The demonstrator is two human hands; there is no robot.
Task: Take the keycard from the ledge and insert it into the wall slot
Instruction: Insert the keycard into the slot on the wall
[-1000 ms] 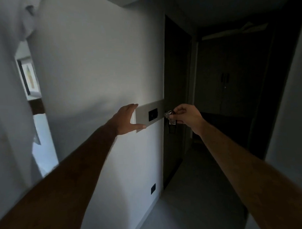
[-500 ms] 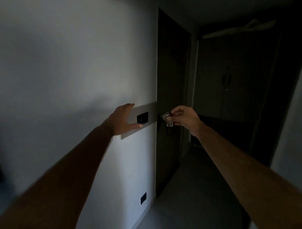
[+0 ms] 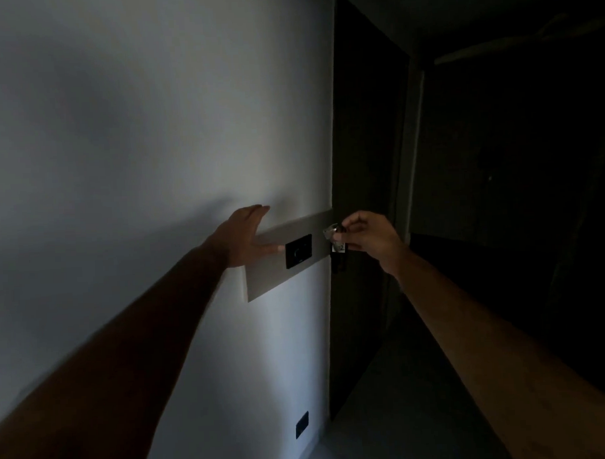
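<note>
Hands at a grey wall panel [image 3: 288, 264] in a dim corridor. Landmark: the black slot unit [image 3: 298, 250] set in the panel. Left hand [image 3: 247, 237], just left of the slot unit, lies flat and open against the white wall [image 3: 137, 149], fingers extended upward over the panel's upper left edge, thumb pointing toward the slot unit and nearly reaching it. Right hand [image 3: 370, 239], just right of the slot unit and past the wall corner, is closed in a pinch on the keycard [image 3: 336, 242]; a small pale tag and a metallic ring show at the fingertips, with a dark strip hanging below. The keycard is clear of the slot unit, held in front of the dark door [image 3: 360, 158]. Well below the slot unit, near the floor [image 3: 386, 415], a black wall socket [image 3: 302, 425] sits in the wall.
</note>
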